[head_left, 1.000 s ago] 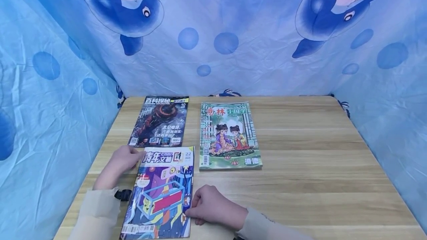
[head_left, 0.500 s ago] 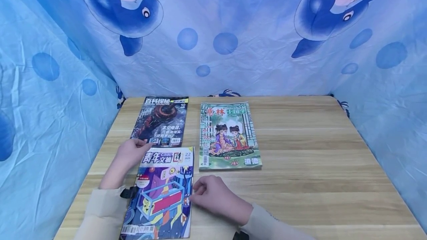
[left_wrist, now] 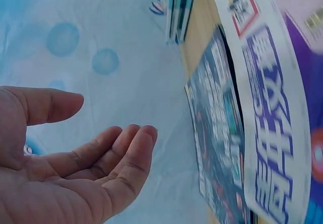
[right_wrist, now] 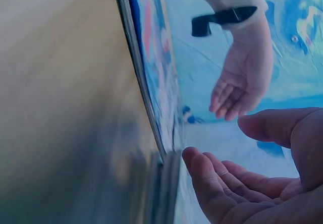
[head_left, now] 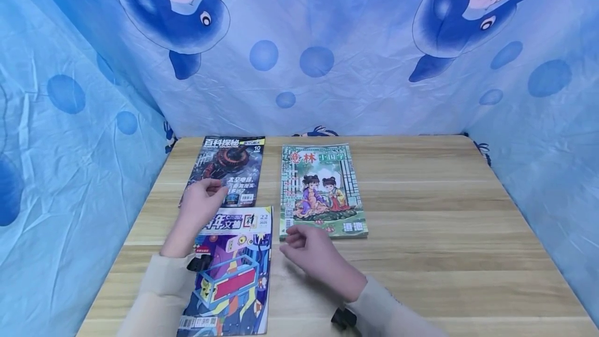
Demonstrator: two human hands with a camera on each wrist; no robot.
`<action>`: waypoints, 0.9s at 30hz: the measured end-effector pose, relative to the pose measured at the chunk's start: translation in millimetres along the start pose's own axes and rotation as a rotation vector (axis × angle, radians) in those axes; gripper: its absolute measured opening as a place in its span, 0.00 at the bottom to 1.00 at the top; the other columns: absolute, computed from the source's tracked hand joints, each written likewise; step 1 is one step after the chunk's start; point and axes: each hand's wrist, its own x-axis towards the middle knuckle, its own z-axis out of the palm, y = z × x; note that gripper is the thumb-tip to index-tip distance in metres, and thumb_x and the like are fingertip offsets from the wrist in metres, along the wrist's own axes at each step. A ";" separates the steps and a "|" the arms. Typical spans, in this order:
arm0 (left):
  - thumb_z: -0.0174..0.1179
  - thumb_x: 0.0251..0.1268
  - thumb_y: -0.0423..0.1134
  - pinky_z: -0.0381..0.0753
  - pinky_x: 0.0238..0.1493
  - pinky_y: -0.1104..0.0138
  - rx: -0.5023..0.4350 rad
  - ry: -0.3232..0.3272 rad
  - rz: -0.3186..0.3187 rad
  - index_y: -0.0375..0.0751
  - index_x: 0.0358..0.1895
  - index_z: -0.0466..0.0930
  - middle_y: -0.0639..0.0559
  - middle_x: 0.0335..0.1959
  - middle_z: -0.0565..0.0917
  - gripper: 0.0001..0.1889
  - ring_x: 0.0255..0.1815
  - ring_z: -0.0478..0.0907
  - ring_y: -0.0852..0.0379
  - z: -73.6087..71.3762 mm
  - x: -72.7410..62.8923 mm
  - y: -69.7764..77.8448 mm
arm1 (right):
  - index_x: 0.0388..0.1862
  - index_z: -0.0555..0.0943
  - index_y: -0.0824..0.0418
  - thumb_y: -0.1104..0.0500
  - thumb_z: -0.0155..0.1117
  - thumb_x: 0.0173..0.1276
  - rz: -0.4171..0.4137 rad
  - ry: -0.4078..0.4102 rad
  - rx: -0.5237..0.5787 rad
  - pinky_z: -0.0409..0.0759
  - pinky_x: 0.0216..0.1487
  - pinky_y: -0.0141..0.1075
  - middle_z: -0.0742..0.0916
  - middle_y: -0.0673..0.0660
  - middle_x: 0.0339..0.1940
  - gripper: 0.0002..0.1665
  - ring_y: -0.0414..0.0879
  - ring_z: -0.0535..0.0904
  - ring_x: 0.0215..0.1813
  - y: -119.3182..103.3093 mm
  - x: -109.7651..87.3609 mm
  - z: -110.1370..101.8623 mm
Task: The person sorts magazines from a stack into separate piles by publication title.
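Note:
My left hand [head_left: 202, 206] hovers over the dark science magazine [head_left: 238, 170] at the back left, its fingers loosely curved around nothing. In the left wrist view a gap separates thumb and fingers [left_wrist: 132, 168]. Below that hand and its forearm lies a purple magazine [head_left: 234, 280] with a white title band, partly covered by the sleeve. My right hand [head_left: 315, 254] is at the front left corner of a thick green magazine stack [head_left: 323, 191] with two cartoon children on the cover. It holds nothing; the right wrist view shows thumb and fingers [right_wrist: 202, 168] apart.
The magazines lie on a light wooden table [head_left: 430, 212]. Blue cloth with dolphins [head_left: 374, 92] hangs behind the table and at both sides. Black straps with small devices sit on both wrists, the right one [head_left: 343, 319] low over the table.
Both hands have left the purple magazine's edges. The left moved forward and right over the dark magazine, the right forward to the green stack. The magazines stay in place.

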 end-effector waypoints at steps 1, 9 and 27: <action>0.56 0.76 0.44 0.81 0.50 0.50 -0.007 -0.007 0.004 0.25 0.62 0.76 0.34 0.51 0.82 0.24 0.51 0.79 0.40 2.1 0.2 2.7 | 0.54 0.82 0.67 0.59 0.75 0.64 -0.003 0.011 0.003 0.83 0.45 0.32 0.87 0.53 0.42 0.22 0.43 0.84 0.43 -0.7 1.1 -3.6; 0.58 0.75 0.40 0.80 0.52 0.52 -0.124 -0.030 0.073 0.29 0.62 0.78 0.38 0.51 0.83 0.20 0.52 0.80 0.43 21.8 2.6 19.9 | 0.60 0.80 0.69 0.61 0.74 0.65 -0.045 0.142 0.073 0.82 0.51 0.32 0.86 0.63 0.52 0.26 0.49 0.84 0.51 -3.0 10.3 -35.4; 0.60 0.72 0.32 0.82 0.52 0.57 -0.368 0.013 0.159 0.30 0.61 0.78 0.37 0.52 0.83 0.18 0.51 0.82 0.46 62.8 9.2 61.1 | 0.63 0.77 0.69 0.60 0.73 0.68 -0.069 0.354 0.125 0.80 0.55 0.32 0.82 0.66 0.59 0.28 0.54 0.80 0.59 5.8 23.6 -115.2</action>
